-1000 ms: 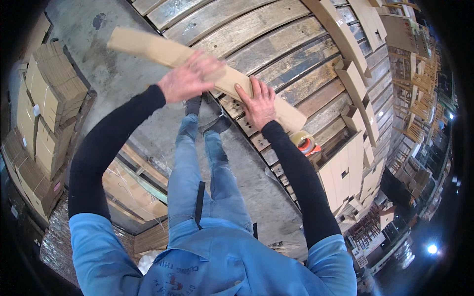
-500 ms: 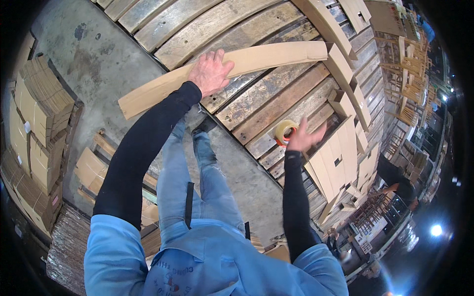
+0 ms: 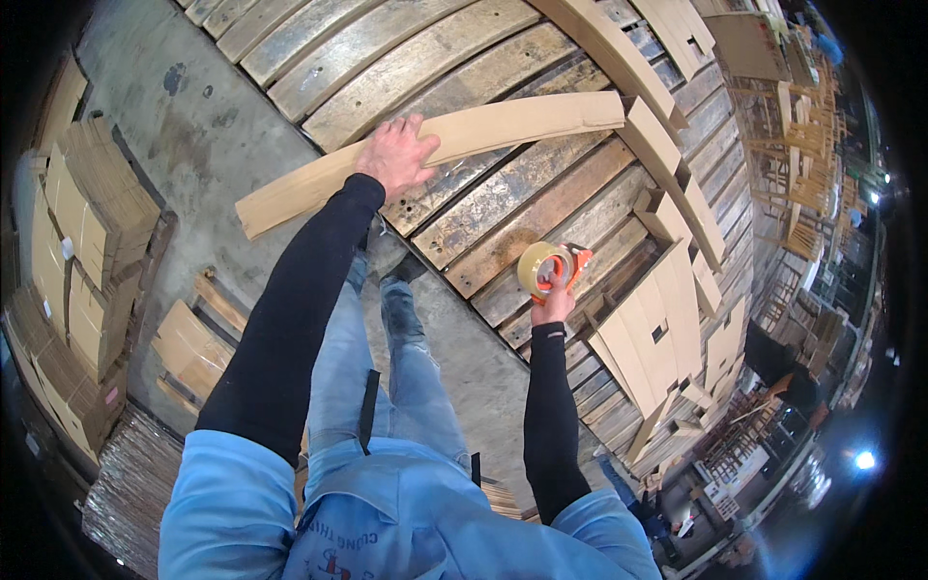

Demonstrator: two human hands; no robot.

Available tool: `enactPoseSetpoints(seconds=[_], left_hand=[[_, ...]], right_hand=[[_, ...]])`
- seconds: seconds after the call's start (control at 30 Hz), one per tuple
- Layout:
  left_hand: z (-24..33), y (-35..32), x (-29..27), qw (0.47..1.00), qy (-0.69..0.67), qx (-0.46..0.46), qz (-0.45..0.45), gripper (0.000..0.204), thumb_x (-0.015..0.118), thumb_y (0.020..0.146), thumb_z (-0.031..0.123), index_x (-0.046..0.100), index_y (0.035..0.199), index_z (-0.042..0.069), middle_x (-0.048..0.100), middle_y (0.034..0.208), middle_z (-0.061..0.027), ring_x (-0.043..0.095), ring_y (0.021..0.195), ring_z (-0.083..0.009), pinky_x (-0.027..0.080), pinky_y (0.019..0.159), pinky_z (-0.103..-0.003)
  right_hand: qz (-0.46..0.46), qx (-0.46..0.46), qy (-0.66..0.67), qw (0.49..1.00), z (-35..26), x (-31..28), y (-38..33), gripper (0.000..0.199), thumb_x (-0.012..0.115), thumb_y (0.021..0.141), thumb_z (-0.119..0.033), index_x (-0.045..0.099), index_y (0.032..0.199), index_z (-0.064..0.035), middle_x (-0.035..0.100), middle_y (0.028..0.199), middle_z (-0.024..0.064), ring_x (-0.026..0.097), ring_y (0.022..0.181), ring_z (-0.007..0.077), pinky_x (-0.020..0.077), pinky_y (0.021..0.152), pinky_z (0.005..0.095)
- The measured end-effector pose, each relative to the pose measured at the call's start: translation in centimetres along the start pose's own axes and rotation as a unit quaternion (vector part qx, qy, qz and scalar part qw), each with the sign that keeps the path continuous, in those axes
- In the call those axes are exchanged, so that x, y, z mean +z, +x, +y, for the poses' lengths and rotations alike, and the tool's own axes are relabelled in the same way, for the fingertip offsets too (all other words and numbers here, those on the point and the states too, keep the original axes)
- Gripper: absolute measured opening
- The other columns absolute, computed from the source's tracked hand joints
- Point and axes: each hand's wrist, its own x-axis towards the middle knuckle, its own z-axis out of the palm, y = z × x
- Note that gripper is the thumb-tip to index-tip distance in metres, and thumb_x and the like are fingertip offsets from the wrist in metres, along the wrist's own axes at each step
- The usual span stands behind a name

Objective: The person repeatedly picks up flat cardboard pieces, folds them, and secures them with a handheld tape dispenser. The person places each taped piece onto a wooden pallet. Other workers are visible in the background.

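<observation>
A long, narrow folded cardboard strip (image 3: 527,121) lies slantwise over the slatted wooden platform (image 3: 488,213), its left end jutting past the edge above the floor. My left hand (image 3: 398,158) grips the middle of this strip, fingers bent over its far side. Lower on the right, my right hand (image 3: 554,302) is closed on an orange tape dispenser (image 3: 577,263) that carries a roll of clear yellowish tape (image 3: 531,274). The dispenser is held just above the slats, apart from the cardboard. Part of its handle is hidden in my palm.
Opened cardboard pieces with cut-outs (image 3: 652,314) lie to the right of the dispenser. More long cardboard strips (image 3: 619,53) stand at the far side. Bundled flat cardboard stacks (image 3: 92,217) sit on the floor at left. Wooden chairs (image 3: 807,184) stand at far right, and another person (image 3: 788,372) is below them.
My right hand, open beside the tape dispenser before, has closed on it and moved slightly left with it. My left hand and the cardboard strip have shifted a little left and down in view.
</observation>
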Motion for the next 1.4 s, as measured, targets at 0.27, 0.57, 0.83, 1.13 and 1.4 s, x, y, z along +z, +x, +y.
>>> enactPoseSetpoints(seconds=[0.27, 0.57, 0.83, 1.13, 1.4], left_hand=[[0.6, 0.1, -0.6, 0.999, -0.013, -0.013, -0.029, 0.050, 0.074, 0.083, 0.044, 0.061, 0.122, 0.016, 0.048, 0.135, -0.0192, 0.053, 0.122, -0.0371, 0.045, 0.101, -0.049], [0.8, 0.2, 0.0, 1.000, -0.009, 0.000, 0.026, 0.046, 0.074, 0.080, 0.047, 0.067, 0.114, 0.015, 0.052, 0.123, -0.0160, 0.055, 0.116, -0.0328, 0.046, 0.094, -0.045], [0.7, -0.3, 0.3, 1.000, 0.005, -0.007, 0.022, 0.044, 0.077, 0.078, 0.047, 0.067, 0.110, 0.018, 0.051, 0.124, -0.0133, 0.056, 0.113, -0.0328, 0.047, 0.091, -0.048], [0.7, 0.5, 0.7, 0.998, -0.001, 0.039, 0.043, 0.047, 0.081, 0.072, 0.034, 0.064, 0.112, 0.017, 0.043, 0.144, -0.0168, 0.053, 0.123, -0.0339, 0.046, 0.096, -0.053], [3.7, 3.8, 0.7, 0.996, 0.017, 0.084, -0.019, 0.054, 0.074, 0.070, 0.010, 0.064, 0.123, 0.014, 0.037, 0.156, -0.0182, 0.047, 0.134, -0.0364, 0.046, 0.099, -0.050]], right_hand=[[-0.291, -0.209, -0.165, 0.919, -15.2, 14.2, -12.8, 0.057, 0.065, 0.079, 0.005, 0.056, 0.136, 0.0016, 0.062, 0.125, 0.0126, 0.066, 0.108, 0.0270, 0.0521, 0.100, 0.0364], [-0.270, -0.456, -0.660, 0.533, -13.3, 28.9, -11.1, 0.033, 0.070, 0.082, -0.019, 0.077, 0.114, -0.0179, 0.069, 0.120, 0.0142, 0.069, 0.105, 0.0346, 0.0551, 0.092, 0.0441], [-0.288, -0.473, -0.665, 0.502, -11.0, 25.6, -10.7, 0.030, 0.070, 0.080, -0.018, 0.078, 0.108, -0.0212, 0.071, 0.115, 0.0124, 0.070, 0.094, 0.0378, 0.0574, 0.083, 0.0483], [-0.265, -0.496, -0.590, 0.579, -6.2, 15.8, -10.5, 0.043, 0.073, 0.078, -0.015, 0.072, 0.121, -0.0139, 0.060, 0.138, 0.0130, 0.069, 0.100, 0.0383, 0.0562, 0.088, 0.0460], [-0.250, -0.534, -0.554, 0.588, -4.9, 15.1, -8.8, 0.044, 0.073, 0.078, -0.012, 0.072, 0.122, -0.0166, 0.058, 0.140, 0.0100, 0.066, 0.094, 0.0363, 0.0556, 0.083, 0.0459]])
